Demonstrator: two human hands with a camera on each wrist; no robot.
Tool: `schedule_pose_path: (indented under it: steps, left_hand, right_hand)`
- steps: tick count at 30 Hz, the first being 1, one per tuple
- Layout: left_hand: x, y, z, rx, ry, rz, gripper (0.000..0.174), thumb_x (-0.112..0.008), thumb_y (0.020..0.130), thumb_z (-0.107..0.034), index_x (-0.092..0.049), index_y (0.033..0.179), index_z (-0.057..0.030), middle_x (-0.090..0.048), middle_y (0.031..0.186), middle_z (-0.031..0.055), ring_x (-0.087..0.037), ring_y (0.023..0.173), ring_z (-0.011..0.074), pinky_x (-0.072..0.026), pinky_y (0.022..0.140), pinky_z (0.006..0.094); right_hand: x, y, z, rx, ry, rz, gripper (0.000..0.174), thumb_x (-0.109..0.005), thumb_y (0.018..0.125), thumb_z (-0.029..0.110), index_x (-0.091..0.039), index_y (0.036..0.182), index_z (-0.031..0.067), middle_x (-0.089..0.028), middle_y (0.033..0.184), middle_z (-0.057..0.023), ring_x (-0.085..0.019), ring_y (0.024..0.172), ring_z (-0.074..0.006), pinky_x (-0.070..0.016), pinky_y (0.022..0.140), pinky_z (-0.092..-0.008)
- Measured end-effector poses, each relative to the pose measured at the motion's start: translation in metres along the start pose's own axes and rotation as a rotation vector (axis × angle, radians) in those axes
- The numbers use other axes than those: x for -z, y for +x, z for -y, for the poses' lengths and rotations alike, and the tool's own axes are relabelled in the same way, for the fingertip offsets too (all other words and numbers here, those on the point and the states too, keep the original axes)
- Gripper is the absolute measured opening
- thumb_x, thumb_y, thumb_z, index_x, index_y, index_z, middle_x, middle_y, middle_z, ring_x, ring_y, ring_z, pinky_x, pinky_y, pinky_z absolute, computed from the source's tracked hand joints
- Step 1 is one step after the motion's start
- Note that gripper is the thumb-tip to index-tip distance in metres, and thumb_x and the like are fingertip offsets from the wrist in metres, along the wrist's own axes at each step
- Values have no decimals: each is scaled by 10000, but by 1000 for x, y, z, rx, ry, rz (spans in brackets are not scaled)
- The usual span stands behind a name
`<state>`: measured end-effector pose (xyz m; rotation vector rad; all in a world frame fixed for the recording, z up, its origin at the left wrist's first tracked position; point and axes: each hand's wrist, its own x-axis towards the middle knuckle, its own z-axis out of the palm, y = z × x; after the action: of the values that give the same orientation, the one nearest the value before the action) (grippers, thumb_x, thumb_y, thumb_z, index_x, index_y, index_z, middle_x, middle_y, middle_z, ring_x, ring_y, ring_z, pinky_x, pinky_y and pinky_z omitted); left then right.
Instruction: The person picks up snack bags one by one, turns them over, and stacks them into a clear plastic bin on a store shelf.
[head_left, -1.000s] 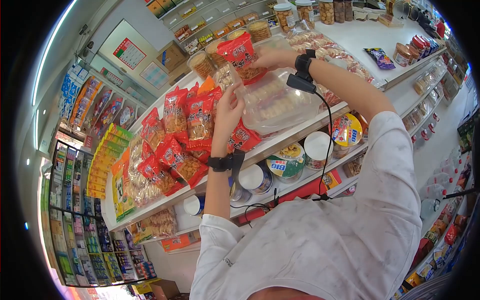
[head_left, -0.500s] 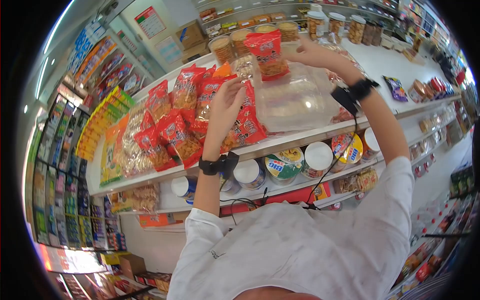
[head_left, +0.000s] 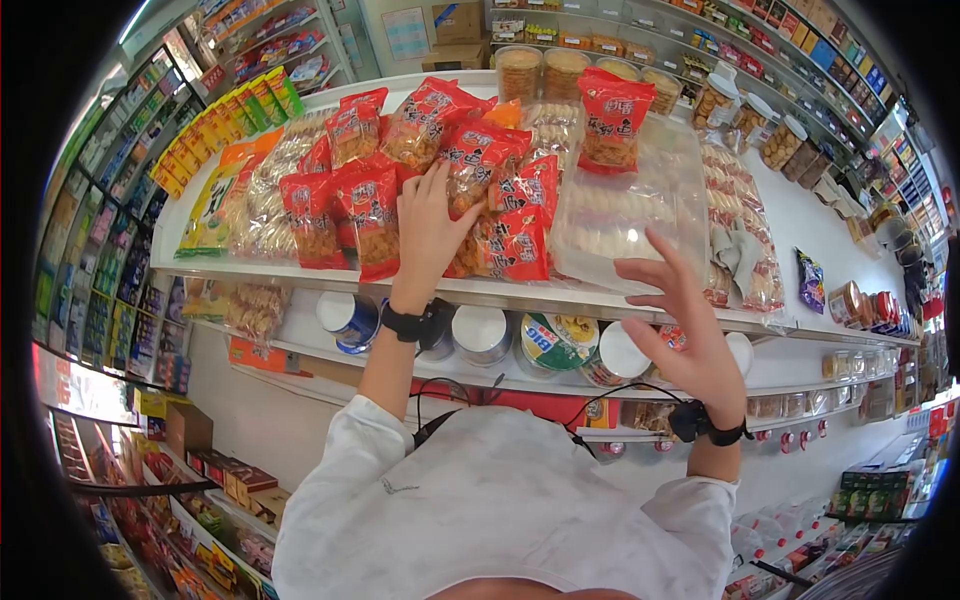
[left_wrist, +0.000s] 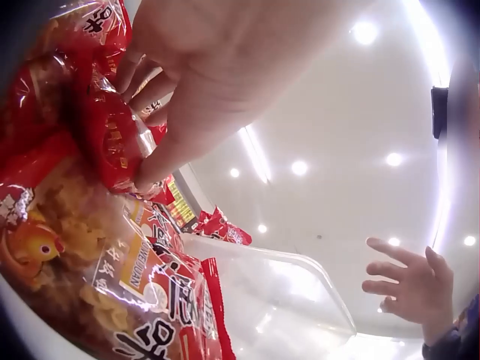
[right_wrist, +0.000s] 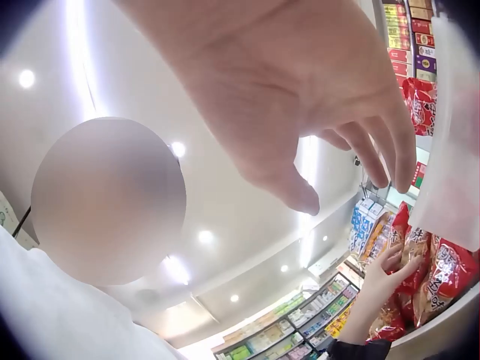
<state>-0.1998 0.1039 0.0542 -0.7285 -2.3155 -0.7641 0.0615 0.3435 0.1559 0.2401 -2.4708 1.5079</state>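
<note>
My left hand (head_left: 430, 225) lies on a pile of red snack packets (head_left: 370, 215), fingers extended and thumb spread to the side. In the left wrist view, a red packet (left_wrist: 116, 146) shows beside the thumb and fingertips of that hand (left_wrist: 217, 67); no firm hold is visible. My right hand (head_left: 685, 330) is held in the air in front of the shelf edge, fingers spread and holding nothing; the right wrist view shows the same empty hand (right_wrist: 300, 90). One red packet (head_left: 612, 120) stands at the back left of a clear plastic tray (head_left: 665, 240).
Round cookie tubs (head_left: 520, 75) line the back. Right of the tray lie wrapped snacks (head_left: 740, 200) and a purple bag (head_left: 810, 280). Yellow and green packs (head_left: 230, 120) stand at the left. Large cups (head_left: 480, 335) fill the shelf below.
My right hand has left the area by the standing packet and moved toward the body. My left hand has moved from the tray's left edge down onto the packet pile. The head view has shifted.
</note>
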Motion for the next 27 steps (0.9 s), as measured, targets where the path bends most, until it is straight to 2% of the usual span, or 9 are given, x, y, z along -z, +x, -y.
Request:
schedule_pose_path:
  steps: [4, 10, 15, 18, 19, 22, 23, 25, 27]
  left_hand:
    - [13, 1, -11, 128, -66, 9, 607, -803, 854, -203, -600, 1405, -49, -652, 1205, 193, -599, 1123, 358, -480, 1007, 449]
    - [29, -8, -27, 144, -244, -35, 478, -789, 887, -178, -676, 1334, -50, -671, 1136, 168, -635, 1074, 291, -507, 963, 389]
    - [47, -8, -58, 185, -407, -63, 459, -790, 892, -116, -677, 1325, -14, -697, 1234, 162, -662, 1131, 244, -507, 999, 375]
    - [56, -16, -83, 88, -464, -71, 467, -790, 885, -91, -674, 1330, -16, -701, 1241, 152, -660, 1137, 237, -506, 1003, 370]
    - [60, -18, -92, 60, -462, -39, 482, -789, 873, -74, -670, 1338, -24, -702, 1253, 142, -647, 1179, 255, -484, 1042, 393]
    - [57, -22, -110, -261, -420, -21, 537, -804, 842, -62, -662, 1360, -41, -653, 1325, 155, -594, 1236, 310, -468, 1058, 428]
    - [58, -23, -116, -275, -436, -7, 528, -787, 845, -51, -667, 1358, -48, -609, 1411, 163, -560, 1308, 334, -445, 1094, 443]
    - [56, -21, -117, -241, -579, 43, 511, -777, 851, -48, -672, 1352, -52, -584, 1440, 168, -544, 1336, 340, -442, 1100, 440]
    - [52, -17, -112, -218, -646, 65, 547, -756, 881, -44, -619, 1410, -37, -552, 1475, 165, -544, 1356, 328, -451, 1088, 421]
  right_hand:
    - [2, 7, -4, -2, -36, 19, 763, -701, 975, 98, -290, 1617, 77, -609, 1383, -172, -594, 1306, -276, -518, 1053, -417]
    - [1, 27, -6, -68, 85, 82, 645, -683, 1005, 144, -386, 1569, 44, -683, 1269, -163, -678, 1167, -249, -546, 1007, -386]
    - [-13, 59, -14, -86, 161, 145, 649, -658, 1036, 268, -381, 1546, -22, -691, 1244, -199, -690, 1141, -251, -551, 980, -372]
    - [-21, 66, -18, -148, 227, 115, 687, -632, 1052, 329, -336, 1549, -43, -664, 1281, -218, -678, 1149, -240, -553, 954, -364]
    - [-24, 69, -20, -165, 246, 109, 699, -622, 1057, 345, -320, 1549, -48, -652, 1298, -222, -674, 1149, -235, -554, 943, -362]
    - [-32, 75, -23, -36, 303, 56, 694, -593, 1071, 357, -277, 1564, -16, -599, 1375, -212, -652, 1153, -220, -546, 942, -364]
    - [-31, 75, -24, -53, 288, 39, 674, -596, 1071, 345, -285, 1556, -5, -592, 1376, -202, -649, 1148, -217, -545, 942, -367]
    - [-22, 76, -28, -83, 264, -6, 634, -601, 1069, 319, -302, 1540, 17, -580, 1379, -183, -642, 1140, -210, -544, 942, -375]
    - [-15, 74, -31, 8, 260, -32, 608, -617, 1061, 295, -333, 1524, 23, -592, 1356, -178, -647, 1130, -208, -547, 934, -375]
